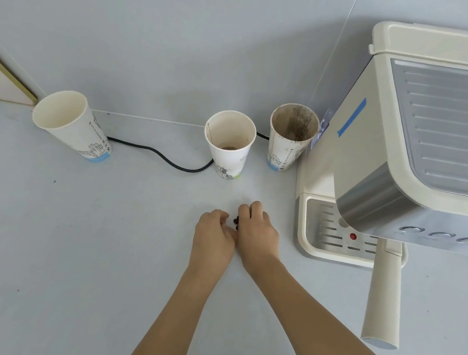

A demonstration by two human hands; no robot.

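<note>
Pale grey worktop (71, 246) here, running back to a plain grey wall, with a cream door frame edging in at far left. Both hands are down in the middle of the worktop, just left of the espresso machine (406, 157).

The right hand (260, 232) has its fingers (248, 210) curled over, cupping a small cluster of dark coffee beans (236, 222) against the surface. The left hand (214, 234) sits right beside it, thumbs nearly meeting, fingers curled in too (whether they actually touch a bean, I cannot tell). The beans lie in the gap between the two hands, on the worktop.

Count time. Three paper cups along the back: a clean cup (71, 125) at left, a middle cup (229, 141) with brown dregs at the bottom, and a stained cup (292, 137) just beside the machine. One black power cord (169, 162) snakes between them. One machine, one cream portafilter handle (384, 299) jutting forward, one strip of blue tape (352, 116) on its side. Beans showing: two or three, the rest hidden.
</note>
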